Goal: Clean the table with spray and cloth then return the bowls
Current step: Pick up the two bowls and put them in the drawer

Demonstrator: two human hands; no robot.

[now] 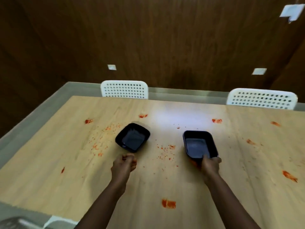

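Two hands are working mid-table: the right hand (211,164) is pinching the near rim of the right bowl (198,144), thumb inside, while the left hand (124,164) is hovering curled and holding nothing just short of the left bowl (132,137). Red smears (168,203) and crumbs (165,154) are lying around both bowls; a one-edge grip is risking a tilt or a drag through sauce. Two white chairs (124,89) are standing at the table's (49,179) far edge. Spray and cloth are not showing.

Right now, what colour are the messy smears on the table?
Orange-red smears on the light wood table, seen in the head view.
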